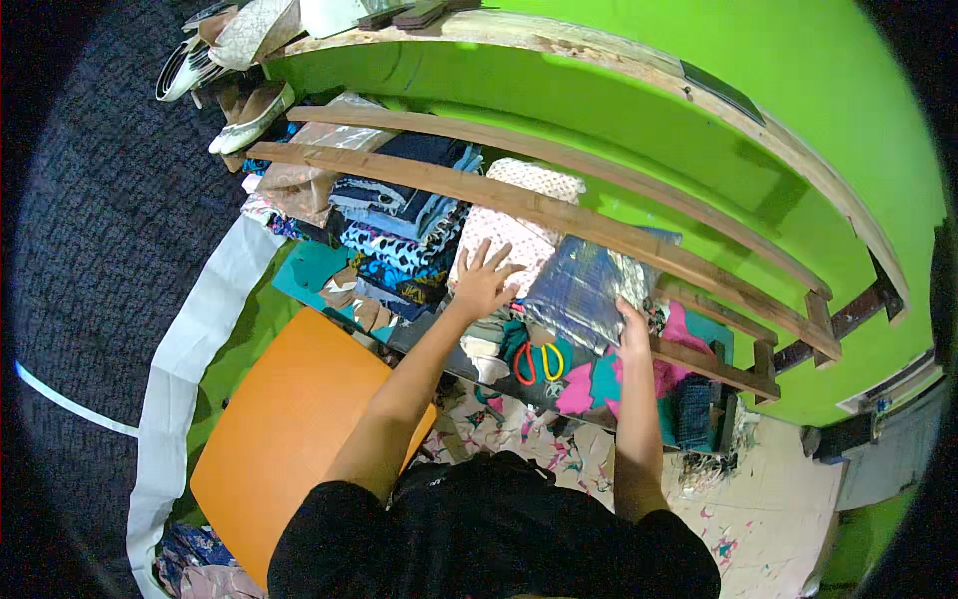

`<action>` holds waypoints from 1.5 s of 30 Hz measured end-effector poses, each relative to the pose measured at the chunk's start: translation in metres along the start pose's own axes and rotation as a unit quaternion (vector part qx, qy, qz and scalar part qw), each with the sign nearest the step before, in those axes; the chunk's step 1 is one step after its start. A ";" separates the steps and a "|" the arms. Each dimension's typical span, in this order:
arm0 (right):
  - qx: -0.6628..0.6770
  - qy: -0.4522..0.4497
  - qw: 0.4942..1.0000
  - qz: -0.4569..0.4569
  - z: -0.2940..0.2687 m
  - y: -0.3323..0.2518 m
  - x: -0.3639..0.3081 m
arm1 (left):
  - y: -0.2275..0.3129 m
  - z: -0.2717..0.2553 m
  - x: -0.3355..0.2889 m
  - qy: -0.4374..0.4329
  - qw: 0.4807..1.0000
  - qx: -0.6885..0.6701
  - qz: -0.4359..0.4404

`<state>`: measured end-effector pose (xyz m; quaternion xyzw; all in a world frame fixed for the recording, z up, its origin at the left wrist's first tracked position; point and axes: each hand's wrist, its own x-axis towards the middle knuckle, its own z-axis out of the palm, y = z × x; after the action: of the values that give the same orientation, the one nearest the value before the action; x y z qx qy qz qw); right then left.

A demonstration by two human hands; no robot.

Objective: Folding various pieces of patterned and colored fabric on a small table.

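My left hand [485,285] lies flat with spread fingers on a stack of folded white cloth with small dots [507,235]. My right hand [631,327] grips the right edge of a dark blue package in clear, shiny plastic [584,287], thumb on top; its other fingers are mostly hidden beneath. The package leans beside the dotted stack and partly over it. Just in front, a red loop handle [523,365] and a yellow loop handle [552,361], which look like scissors handles, lie among cloth scraps. Left of the dotted stack stands a pile of folded jeans and printed cloth [399,215].
Wooden slats [529,205] run above the bench, close over the stacks. An orange board or tabletop [289,419] stands at the left front. Pink and teal scraps [649,364] cover the bench's right part. Shoes [254,115] sit at the far left; more scraps litter the floor.
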<state>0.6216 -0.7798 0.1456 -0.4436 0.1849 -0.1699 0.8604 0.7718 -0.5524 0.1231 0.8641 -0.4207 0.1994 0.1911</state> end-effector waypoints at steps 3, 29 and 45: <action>0.007 -0.054 0.998 0.011 0.039 0.001 0.044 | -0.011 -0.006 -0.005 -0.016 0.999 0.030 0.032; -0.208 -0.087 0.974 0.028 0.129 0.070 0.130 | -0.011 -0.003 -0.011 -0.049 0.995 -0.078 -0.040; -0.421 0.098 0.823 -0.368 0.113 0.079 0.035 | 0.007 -0.062 -0.132 0.084 0.941 -0.248 -0.213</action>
<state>0.7154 -0.6735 0.1350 -0.7786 0.1449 -0.4222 0.4410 0.6797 -0.4394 0.1103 0.8389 -0.2449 0.1151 0.4722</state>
